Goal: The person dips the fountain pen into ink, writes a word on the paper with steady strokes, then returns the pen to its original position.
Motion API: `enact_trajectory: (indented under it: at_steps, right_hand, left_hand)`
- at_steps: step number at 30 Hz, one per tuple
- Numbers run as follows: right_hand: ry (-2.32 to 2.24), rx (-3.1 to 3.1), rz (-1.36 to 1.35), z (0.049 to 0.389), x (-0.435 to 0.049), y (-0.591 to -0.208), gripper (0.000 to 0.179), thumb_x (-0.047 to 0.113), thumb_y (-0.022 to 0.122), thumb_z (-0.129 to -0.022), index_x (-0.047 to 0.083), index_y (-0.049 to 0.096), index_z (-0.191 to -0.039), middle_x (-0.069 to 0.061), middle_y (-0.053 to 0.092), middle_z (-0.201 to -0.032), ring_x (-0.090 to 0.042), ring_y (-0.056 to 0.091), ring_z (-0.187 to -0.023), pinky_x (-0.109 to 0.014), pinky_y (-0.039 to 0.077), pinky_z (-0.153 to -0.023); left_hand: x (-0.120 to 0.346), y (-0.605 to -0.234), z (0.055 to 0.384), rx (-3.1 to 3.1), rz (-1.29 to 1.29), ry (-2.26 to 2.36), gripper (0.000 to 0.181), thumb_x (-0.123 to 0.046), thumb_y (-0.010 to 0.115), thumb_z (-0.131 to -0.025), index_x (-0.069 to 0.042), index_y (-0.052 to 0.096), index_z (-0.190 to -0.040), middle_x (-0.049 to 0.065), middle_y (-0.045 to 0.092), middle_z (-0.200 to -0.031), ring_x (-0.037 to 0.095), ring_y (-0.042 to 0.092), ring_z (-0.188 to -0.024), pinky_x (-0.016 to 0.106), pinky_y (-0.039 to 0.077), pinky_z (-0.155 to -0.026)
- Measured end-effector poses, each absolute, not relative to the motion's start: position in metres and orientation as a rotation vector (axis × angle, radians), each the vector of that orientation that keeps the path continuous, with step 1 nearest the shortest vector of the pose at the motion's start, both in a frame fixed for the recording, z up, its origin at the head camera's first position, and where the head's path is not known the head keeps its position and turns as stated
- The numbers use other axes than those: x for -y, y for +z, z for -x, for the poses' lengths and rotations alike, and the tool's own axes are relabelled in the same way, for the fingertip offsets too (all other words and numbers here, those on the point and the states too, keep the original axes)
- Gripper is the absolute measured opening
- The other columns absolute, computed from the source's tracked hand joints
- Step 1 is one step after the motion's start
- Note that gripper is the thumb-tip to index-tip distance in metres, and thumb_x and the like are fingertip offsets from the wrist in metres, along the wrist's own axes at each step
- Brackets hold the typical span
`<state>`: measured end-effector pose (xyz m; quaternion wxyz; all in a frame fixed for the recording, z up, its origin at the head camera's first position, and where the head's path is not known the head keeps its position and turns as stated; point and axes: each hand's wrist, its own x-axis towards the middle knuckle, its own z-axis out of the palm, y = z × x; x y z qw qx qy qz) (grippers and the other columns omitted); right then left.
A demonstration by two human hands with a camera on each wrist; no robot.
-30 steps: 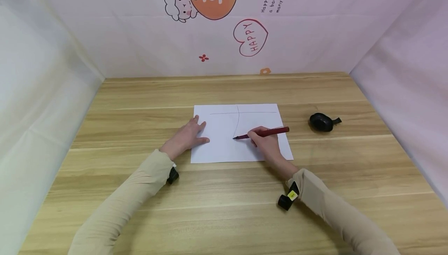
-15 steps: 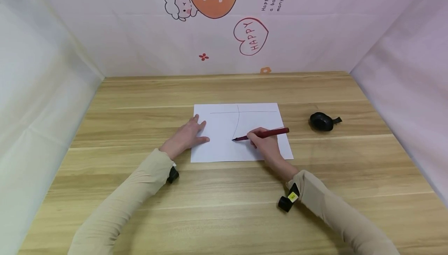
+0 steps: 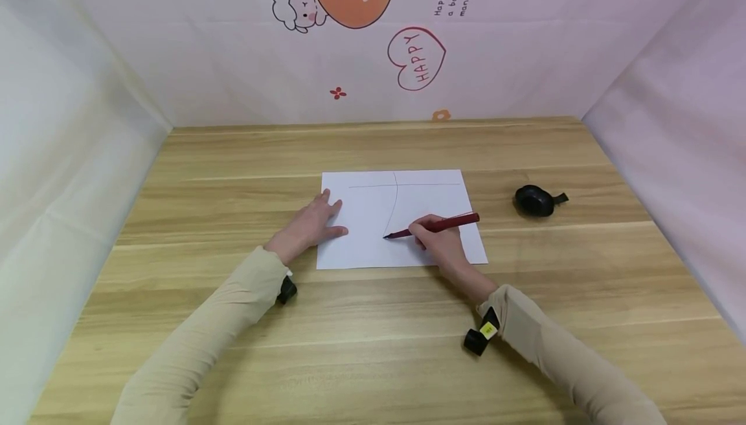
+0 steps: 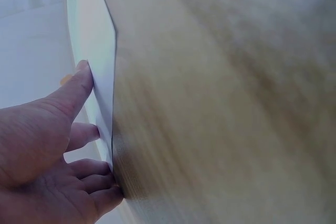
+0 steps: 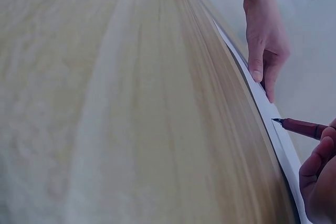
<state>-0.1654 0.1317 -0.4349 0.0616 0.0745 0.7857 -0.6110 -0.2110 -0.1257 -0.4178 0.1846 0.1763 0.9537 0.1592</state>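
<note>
- The paper (image 3: pixel 355 253) is lying mid-table (image 3: pixel 379 341).
- At its 4 o'clock, the right hand (image 3: pixel 440 242) is narrowly pinching a dark-red pen (image 3: pixel 454 221) and covering part of the sheet; I am seeing the nib meeting a curved line (image 3: pixel 396 199).
- At 9 o'clock, the left hand (image 3: pixel 307 223) is resting on the paper, fingers spreading, gripping nothing.
- At 3 o'clock, I am noting a black object (image 3: pixel 533 201) sitting apart.
- At 12 o'clock, printed cloth (image 3: pixel 233 68) is backing everything.
</note>
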Motion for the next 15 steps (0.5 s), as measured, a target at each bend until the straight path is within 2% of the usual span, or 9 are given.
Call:
enact_trajectory:
  at_steps: [15]
  right_hand:
    - [-1.852,-2.327,-0.196,0.1591,-0.1296,-0.4343,0.013,0.012,0.062,-0.085,0.0,0.064,-0.089,0.005,0.052,-0.057,-0.011,0.046,-0.059,-0.02,0.032,-0.053]
  left_hand:
    - [0.1255,-0.417,0.2113,-2.671,-0.47,0.46,0.07,-0.036,0.06,-0.092,-0.004,0.031,-0.147,0.027,0.008,-0.156,0.04,0.013,-0.145,0.053,0.025,-0.114]
